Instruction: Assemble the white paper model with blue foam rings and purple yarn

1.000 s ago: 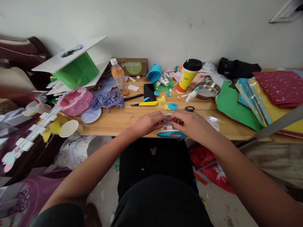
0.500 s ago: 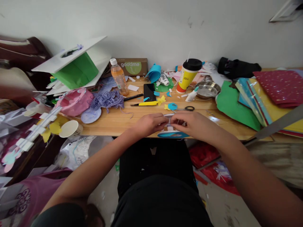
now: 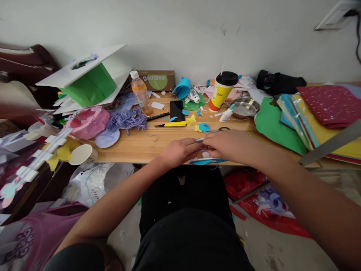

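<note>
Toward the wall, one clear bottle (image 3: 143, 96) with a white cap holds orange liquid. One yellow cup (image 3: 221, 94) wears a black lid with a straw through it, so its contents are hidden. One metal bowl (image 3: 245, 109) sits to the right of it, with a white glue bottle (image 3: 227, 114) leaning just beside its rim. One white paper cup (image 3: 81, 155) stands at the left end of the counter (image 3: 135, 145), its mouth tipped toward the viewer. Below the counter on the right, a red bag (image 3: 245, 184) contains pale lilac and white scraps.

The blue-and-white piece (image 3: 207, 162) is at the front edge of the counter, between the two hands and partly covered by them. Its blue side faces the person, and its visible long edge runs left to right, roughly along the counter's edge. The left hand (image 3: 182, 152) and right hand (image 3: 222, 145) both grasp it with bent fingers, fingertips nearly meeting over its white part; any smaller bit pinched there is hidden.

Beyond them lie one phone (image 3: 176, 110), one black pen (image 3: 158, 116), one yellow cutter (image 3: 175, 124) and one pair of scissors (image 3: 224, 128).
</note>
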The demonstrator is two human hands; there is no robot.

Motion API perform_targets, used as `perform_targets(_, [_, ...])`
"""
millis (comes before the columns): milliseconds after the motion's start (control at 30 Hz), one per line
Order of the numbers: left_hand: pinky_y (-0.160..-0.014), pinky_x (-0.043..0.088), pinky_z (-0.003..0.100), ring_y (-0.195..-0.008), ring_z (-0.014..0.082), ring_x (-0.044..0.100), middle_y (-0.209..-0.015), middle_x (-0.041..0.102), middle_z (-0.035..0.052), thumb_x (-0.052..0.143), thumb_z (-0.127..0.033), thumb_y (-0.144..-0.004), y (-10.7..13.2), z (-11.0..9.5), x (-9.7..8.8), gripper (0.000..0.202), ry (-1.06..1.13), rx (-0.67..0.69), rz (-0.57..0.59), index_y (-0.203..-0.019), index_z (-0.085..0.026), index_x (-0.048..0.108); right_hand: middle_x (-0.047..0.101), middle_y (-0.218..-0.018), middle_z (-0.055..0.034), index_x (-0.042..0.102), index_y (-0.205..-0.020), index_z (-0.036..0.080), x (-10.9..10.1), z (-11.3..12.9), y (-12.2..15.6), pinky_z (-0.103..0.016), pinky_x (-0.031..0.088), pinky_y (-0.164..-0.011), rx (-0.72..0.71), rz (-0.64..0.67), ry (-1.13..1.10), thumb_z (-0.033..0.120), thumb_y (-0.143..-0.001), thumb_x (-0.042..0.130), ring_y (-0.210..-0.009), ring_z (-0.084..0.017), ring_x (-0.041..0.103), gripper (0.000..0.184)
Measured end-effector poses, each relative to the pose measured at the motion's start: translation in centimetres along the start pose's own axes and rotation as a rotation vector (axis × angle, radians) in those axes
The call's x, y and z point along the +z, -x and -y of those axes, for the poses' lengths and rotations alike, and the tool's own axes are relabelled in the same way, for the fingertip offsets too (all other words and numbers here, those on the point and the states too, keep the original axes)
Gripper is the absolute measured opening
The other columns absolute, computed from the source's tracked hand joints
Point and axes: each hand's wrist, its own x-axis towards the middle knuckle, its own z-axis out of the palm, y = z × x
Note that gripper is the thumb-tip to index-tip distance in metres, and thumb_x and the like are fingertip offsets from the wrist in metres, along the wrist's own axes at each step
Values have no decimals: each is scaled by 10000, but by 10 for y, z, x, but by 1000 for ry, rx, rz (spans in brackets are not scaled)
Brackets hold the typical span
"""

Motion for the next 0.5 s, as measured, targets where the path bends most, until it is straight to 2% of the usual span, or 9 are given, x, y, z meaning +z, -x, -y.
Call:
perform_targets(133, [-767,524,265,-917,188,676,-1016,700,91,449,-269,-1026,1,-1,6,276,-41,2,-46,-1183,-172,655,685,-765,-26,676,-795,252,4,-8,-3,-318,315,-546,-46,-27,-43,259,-794,706,-576,-164,540,31])
perform_targets(267, [-784,536,274,-949,196,682,-1054,696,102,454,-274,-1026,1,-1,9,277,-33,-15,-61,-1190,-174,654,692,-795,-27,658,-793,252,4,-10,1,-323,343,-569,-31,-38,-100,254,-802,688,-591,-172,553,31])
perform_targets(433, [-802,554,289,-928,185,685,-1042,695,97,443,-320,-1038,0,-3,11,296,56,-40,-101,-1202,-181,647,687,-802,-10,629,-761,263,6,-14,6,-315,371,-595,-4,-80,-172,245,-818,650,-610,-163,559,63])
perform_targets(500, [-800,555,287,-905,175,683,-1021,698,90,467,-342,-1032,-1,-4,11,291,137,-62,-130,-1197,-179,643,681,-768,2,625,-730,267,9,-16,7,-308,377,-593,34,-164,-224,263,-786,685,-604,-159,554,81])
